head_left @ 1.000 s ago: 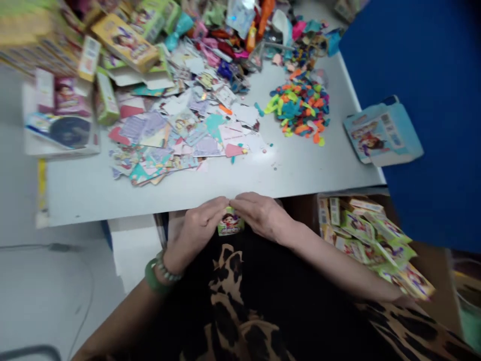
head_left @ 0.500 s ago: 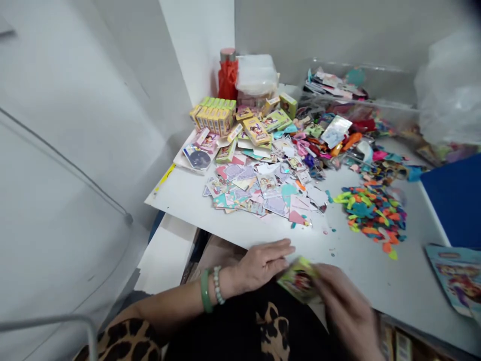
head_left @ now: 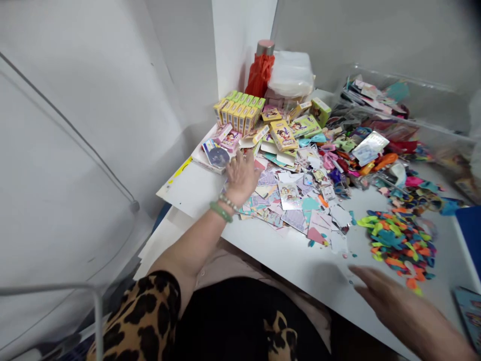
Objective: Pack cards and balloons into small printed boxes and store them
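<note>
My left hand (head_left: 242,178) reaches over the left edge of the pile of printed cards (head_left: 296,220). Its fingers are apart and bent downward at a small green box (head_left: 251,147), partly covering it; whether they touch it is unclear. Beside the fingers lies a package with a dark round disc (head_left: 218,156). My right hand (head_left: 398,301), blurred, hovers over the front of the table with fingers stretched out and nothing visible in them. Just beyond it is a heap of bright, colourful small pieces (head_left: 404,245).
A row of small yellow-green boxes (head_left: 240,111) stands at the back left. Behind it are a red-wrapped bottle (head_left: 260,72) and a white container (head_left: 291,74). A clear bin (head_left: 413,85) holds cards at the back right. A white wall (head_left: 180,65) borders the table's left side.
My left hand has moved from the front edge forward to the boxes. My right hand has moved right and no longer holds the green printed packet. The view has shifted left.
</note>
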The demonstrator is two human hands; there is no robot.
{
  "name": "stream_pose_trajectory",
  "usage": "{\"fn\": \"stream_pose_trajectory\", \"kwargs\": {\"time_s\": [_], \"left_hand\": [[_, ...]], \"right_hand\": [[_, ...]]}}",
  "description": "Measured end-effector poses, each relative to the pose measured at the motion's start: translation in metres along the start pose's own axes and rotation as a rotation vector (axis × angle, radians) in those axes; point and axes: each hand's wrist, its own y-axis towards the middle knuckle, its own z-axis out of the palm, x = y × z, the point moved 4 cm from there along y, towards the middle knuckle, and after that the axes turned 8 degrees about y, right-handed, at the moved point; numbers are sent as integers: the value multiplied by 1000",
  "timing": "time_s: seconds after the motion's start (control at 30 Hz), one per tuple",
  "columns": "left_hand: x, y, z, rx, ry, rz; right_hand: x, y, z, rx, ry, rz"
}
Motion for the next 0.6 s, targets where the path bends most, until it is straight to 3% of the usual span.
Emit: {"fn": "stream_pose_trajectory", "kwargs": {"time_s": [0.13, 0.23, 0.33, 0.43, 0.53, 0.6], "left_hand": [[0, 43, 10, 71, 94, -47], [5, 42, 9, 45, 88, -30], [15, 20, -2, -46, 24, 18], [26, -17, -11, -164, -60, 106], [35, -60, -9, -212, -92, 163], [38, -87, -4, -178, -49, 209]], "right_hand": [[36, 96, 15, 119, 0, -70], [73, 152, 19, 50, 23, -129], [105, 191, 28, 1, 31, -155], [129, 223, 38, -28, 5, -172], [138, 246, 46, -22, -15, -170], [134, 253, 48, 9, -29, -133]]}}
